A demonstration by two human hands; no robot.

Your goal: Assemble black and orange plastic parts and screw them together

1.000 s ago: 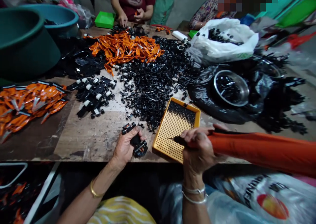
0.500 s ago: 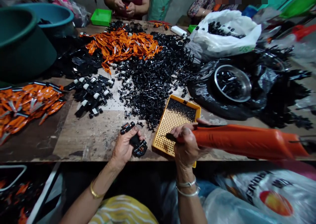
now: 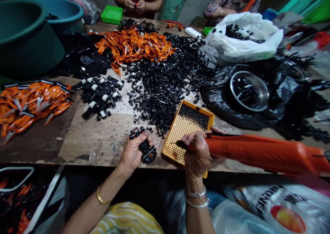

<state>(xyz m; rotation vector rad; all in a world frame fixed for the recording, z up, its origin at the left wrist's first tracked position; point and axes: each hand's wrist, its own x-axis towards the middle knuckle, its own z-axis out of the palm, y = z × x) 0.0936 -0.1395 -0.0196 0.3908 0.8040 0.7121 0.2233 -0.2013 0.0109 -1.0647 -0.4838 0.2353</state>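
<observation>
My left hand (image 3: 134, 149) is closed round a black toy car chassis (image 3: 148, 151), held just above the table's front part. In my right hand (image 3: 197, 151) is an orange electric screwdriver (image 3: 252, 151), lying level with its tip pointing left. That tip hovers over a yellow perforated tray (image 3: 189, 125), whose far end carries many tiny black screws (image 3: 194, 114). A gap separates the screwdriver tip from the chassis. Part of the tray is hidden behind my right hand.
Beyond my hands spreads a heap of small black parts (image 3: 165, 86), with orange car shells (image 3: 134, 44) behind. Chassis (image 3: 101, 96) and more orange shells (image 3: 36, 106) lie left. A metal bowl (image 3: 249, 91) and white bag (image 3: 242, 44) stand right. Two people sit opposite.
The view has shifted slightly, so the table things appear further right. Both hands keep their hold on the chassis and the screwdriver, with little movement between them.
</observation>
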